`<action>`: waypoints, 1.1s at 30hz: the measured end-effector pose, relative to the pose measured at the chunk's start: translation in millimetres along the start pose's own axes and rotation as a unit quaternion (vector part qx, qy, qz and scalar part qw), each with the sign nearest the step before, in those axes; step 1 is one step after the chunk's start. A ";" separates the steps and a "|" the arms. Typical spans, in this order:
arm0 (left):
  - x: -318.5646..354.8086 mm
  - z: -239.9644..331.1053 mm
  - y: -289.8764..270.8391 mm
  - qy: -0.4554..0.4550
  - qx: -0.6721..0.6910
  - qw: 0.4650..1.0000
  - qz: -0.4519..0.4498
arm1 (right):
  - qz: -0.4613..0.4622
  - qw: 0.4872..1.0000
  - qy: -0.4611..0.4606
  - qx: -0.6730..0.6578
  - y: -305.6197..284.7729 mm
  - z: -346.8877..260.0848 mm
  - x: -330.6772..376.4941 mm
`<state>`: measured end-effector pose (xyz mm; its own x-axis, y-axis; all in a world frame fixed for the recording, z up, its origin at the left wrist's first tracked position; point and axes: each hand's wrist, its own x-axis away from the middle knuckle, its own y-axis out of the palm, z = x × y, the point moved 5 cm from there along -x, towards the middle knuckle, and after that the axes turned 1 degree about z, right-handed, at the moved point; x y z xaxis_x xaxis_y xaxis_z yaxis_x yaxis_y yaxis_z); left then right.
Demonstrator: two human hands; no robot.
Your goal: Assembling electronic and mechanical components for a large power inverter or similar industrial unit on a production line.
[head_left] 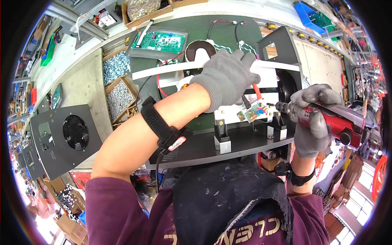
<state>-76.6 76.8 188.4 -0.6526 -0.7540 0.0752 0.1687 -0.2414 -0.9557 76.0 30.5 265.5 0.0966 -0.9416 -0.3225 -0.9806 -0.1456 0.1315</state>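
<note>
My left hand (pixel 228 75), in a grey glove, lies across a white strip (pixel 163 72) on a black metal chassis (pixel 188 147). Its fingers are stretched out and somewhat apart; what lies beneath the palm is hidden. My right hand (pixel 312 122), also gloved, is closed around a red power screwdriver (pixel 337 126). The tool's tip points left, beside a small green circuit board (pixel 254 113) with wires. I cannot tell whether it touches anything. Two black posts stand near the chassis's front edge, the left post (pixel 221 130) and the right post (pixel 279 125).
At the back lies a larger green circuit board (pixel 163 42) in a clear bag. Bins of small metal hardware (pixel 120 98) stand to the left. Farther left is a black panel with a round fan (pixel 75 132). A blue tray (pixel 308 17) sits at the far right.
</note>
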 end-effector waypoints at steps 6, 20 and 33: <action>-0.7 -0.4 1.1 -0.005 0.000 1.000 0.011 | 0.005 1.000 0.004 -0.016 -2.2 7.9 2.5; 3.7 -1.4 -0.3 -0.001 0.012 0.998 0.061 | 0.030 0.997 0.027 0.063 9.8 19.2 -4.7; 54.3 -61.4 -13.7 -0.172 0.123 0.973 -0.095 | -0.014 0.995 0.031 0.098 1.3 18.3 -2.9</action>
<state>-159.7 76.7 188.2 -0.4110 -0.8306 0.3756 0.2674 -0.5038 -0.8214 71.3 38.6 249.5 0.1284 -0.9558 -0.2646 -0.9912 -0.1153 -0.0644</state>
